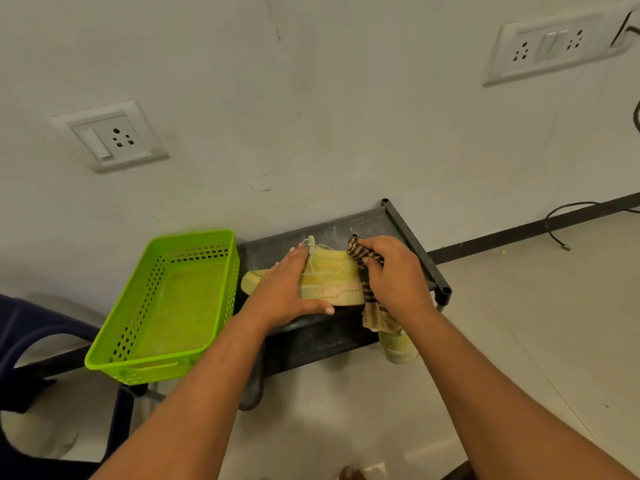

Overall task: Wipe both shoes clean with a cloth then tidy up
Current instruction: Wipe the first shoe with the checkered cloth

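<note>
Left hand: the left hand (287, 289) lies on top of the shoe with its fingers nearly straight and spread. The thumb reaches along the near edge of the sole. It presses the shoe down rather than curling round it.
Right hand: the right hand (394, 271) has its fingers curled tight round the cloth and holds it against the heel end of the shoe.
Shoe: a pale yellow shoe (332, 278) stands on its sole on the top shelf of the rack, toe towards the basket, with frayed threads near the laces.
Cloth: a brown and tan striped cloth (377, 313) is bunched in the right hand, and its loose end hangs over the front edge of the shelf.
Second shoe: another yellow shoe (398, 349) shows below the shelf, under the hanging cloth. It carries what looks like a pale label, too blurred to read.
Rack: a dark rack (346, 223) stands against the wall.
Basket: a bright green slotted basket (188, 236) sits just left of the rack.
Wall: one socket (110, 136) is on the left and a double socket (554, 43) on the right.
Floor: a black cable (561, 220) lies near the skirting.
</note>
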